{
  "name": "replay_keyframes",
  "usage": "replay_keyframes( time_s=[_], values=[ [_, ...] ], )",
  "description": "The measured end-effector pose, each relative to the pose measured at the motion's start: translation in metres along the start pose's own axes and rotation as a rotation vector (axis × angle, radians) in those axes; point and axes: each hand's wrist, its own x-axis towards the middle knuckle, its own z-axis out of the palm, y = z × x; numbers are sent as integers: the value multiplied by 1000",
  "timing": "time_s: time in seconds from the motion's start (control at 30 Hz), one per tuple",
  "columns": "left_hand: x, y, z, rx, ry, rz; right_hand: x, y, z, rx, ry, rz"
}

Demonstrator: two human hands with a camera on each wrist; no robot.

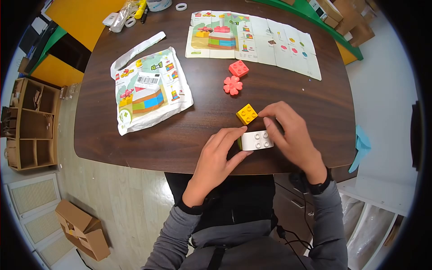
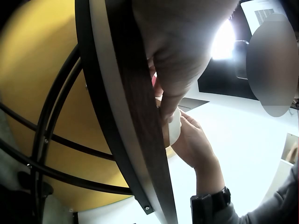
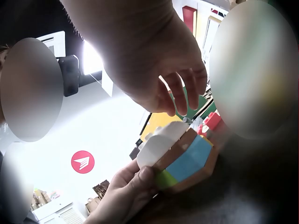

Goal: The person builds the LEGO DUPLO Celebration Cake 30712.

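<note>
Hands, two, bare. My left hand [image 1: 216, 157] is clamped on the near-left end of the block stack [image 1: 258, 141], thumb on the near side, fingers on the far side. My right hand [image 1: 293, 135] hovers about its right end, fingers loosely bent, thumb and index fingertip apart; whether it touches the stack I cannot tell.

Block stack, one, at the near edge of the counter [image 1: 211, 85]: white top with four studs showing; on the flank that my right wrist view gives, one blue section and one light green, with brown above and below.

Yellow brick [image 1: 247, 114], one, four studs, just beside the stack at its 11 o'clock, near my right index fingertip.

Pink flower [image 1: 232, 85], one, five petals, farther out at 11 o'clock.

Pink-red brick [image 1: 239, 68], one, just beyond the flower, between 11 and 12.

Printed bag [image 1: 153, 92], one, at 10 o'clock, barcode label on front; one torn strip [image 1: 138, 48] at its far end.

Creased instruction sheet [image 1: 252, 42], one, spread at 12 o'clock.

White ring [image 1: 181, 6], one, far out at 11 o'clock.
</note>
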Motion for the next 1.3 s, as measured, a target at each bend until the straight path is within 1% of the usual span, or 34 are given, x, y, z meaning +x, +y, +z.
replay_keyframes(
  time_s=[0.1,0.37,0.43,0.63,0.67,0.73,0.77,0.83,0.87,0.93,0.97,1.03,1.17,1.3],
  values=[
    [0,2,-1,0,-3,-16,5,-2,-17,-88,-27,-14],
    [0,1,-2,-5,-11,-2,4,4,-31,-132,-61,8],
    [0,1,-2,-4,-15,-7,6,4,-34,-201,-89,-35],
    [0,2,-2,3,-8,-20,21,6,-38,-263,-151,-90],
    [0,2,-2,1,-4,-16,24,10,-35,-260,-150,-89],
    [0,2,-2,-1,-5,-7,31,21,-23,-281,-204,-166],
    [0,2,-2,-4,0,2,35,24,-16,-280,-198,-164],
    [0,2,-2,2,-4,4,45,31,-1,-344,-174,-256],
    [0,2,-2,5,-8,0,51,37,5,-341,-170,-259],
    [-1,1,-2,9,-6,2,61,48,13,-441,-140,-305],
    [-1,1,-2,6,-3,4,63,53,15,-438,-137,-301],
    [-1,1,-2,10,-9,-1,65,59,18,-560,-186,-307],
    [-1,1,-2,14,-5,-6,56,56,9,-539,-195,-276],
    [0,1,-1,19,-10,-5,40,52,-9,-479,-166,-225]
  ],
)
